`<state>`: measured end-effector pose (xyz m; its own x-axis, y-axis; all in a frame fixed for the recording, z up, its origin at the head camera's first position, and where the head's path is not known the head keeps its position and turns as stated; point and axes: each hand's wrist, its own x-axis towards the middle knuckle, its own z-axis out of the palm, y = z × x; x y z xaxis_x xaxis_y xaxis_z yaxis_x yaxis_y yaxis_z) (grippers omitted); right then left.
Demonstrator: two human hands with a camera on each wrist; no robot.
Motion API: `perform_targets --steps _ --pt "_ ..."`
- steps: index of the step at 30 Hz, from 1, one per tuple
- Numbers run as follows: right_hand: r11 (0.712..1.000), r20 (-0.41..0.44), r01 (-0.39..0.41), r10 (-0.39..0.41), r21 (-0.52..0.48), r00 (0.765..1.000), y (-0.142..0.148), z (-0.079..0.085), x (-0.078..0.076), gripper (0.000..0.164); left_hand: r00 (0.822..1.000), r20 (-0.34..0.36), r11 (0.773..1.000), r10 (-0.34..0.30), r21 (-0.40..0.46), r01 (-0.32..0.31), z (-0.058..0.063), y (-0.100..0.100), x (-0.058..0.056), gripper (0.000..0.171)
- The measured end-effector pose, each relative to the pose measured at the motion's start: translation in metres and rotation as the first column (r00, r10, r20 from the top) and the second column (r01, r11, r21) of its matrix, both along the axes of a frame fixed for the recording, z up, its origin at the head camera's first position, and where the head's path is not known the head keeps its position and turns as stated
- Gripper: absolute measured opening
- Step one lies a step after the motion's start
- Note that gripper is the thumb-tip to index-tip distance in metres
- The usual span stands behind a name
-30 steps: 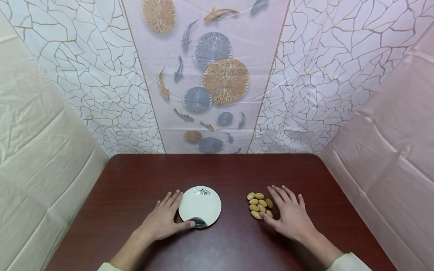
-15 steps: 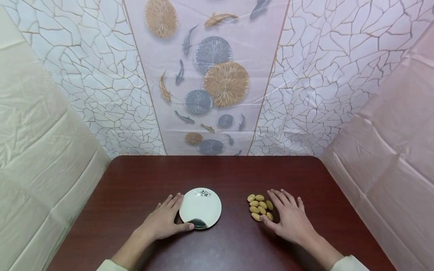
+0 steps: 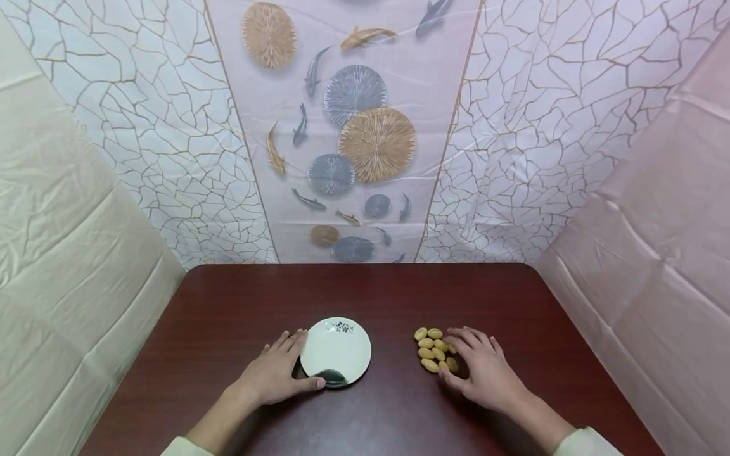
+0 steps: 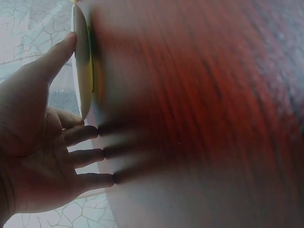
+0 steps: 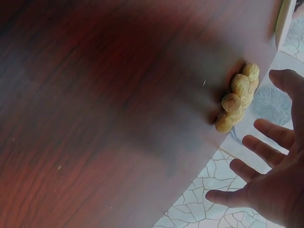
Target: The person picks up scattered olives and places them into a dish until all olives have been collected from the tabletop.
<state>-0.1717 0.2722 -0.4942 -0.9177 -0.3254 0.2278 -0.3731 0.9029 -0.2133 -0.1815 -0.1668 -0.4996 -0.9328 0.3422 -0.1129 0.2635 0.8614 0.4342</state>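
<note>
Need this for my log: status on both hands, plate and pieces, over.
Left hand touching rim of plate. Right hand at tan oval pieces, gripping nothing. Plate and pieces on table. No obstruction seen between them.

An indoor, booth-like enclosure point(image 3: 644, 234) is surrounding a dark red table point(image 3: 365, 290) on three sides. A backdrop point(image 3: 251, 101), printed with fish point(image 3: 359, 39), discs point(image 3: 377, 144) and crackle lines point(image 3: 525, 139), is hanging behind the far edge. Creased plain sheets point(image 3: 63, 215) are flanking left and right. The views are leaving the building type, home or lab, undetermined.
</note>
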Motion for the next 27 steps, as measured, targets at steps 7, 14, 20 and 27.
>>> perform_targets --steps 7,14,20,27 --pt "0.999 0.000 -0.047 0.047 -0.017 0.999 -0.005 -0.002 -0.001 0.032 1.000 0.001 1.000 0.003 0.003 -0.003 -0.001 0.001 -0.002 0.121" --pt "0.998 0.060 -0.058 0.058 -0.014 0.996 -0.015 -0.007 -0.002 0.023 1.000 0.001 1.000 0.001 0.006 -0.001 -0.005 0.000 -0.002 0.121" --pt "0.998 0.054 -0.053 0.052 0.017 0.997 -0.021 -0.013 -0.005 0.021 1.000 0.010 1.000 0.002 0.017 -0.002 -0.005 0.000 0.000 0.122" --pt "0.999 -0.009 -0.046 0.046 0.022 0.999 -0.026 -0.014 -0.007 0.024 1.000 0.014 1.000 0.005 0.015 -0.005 -0.002 0.000 0.001 0.121"
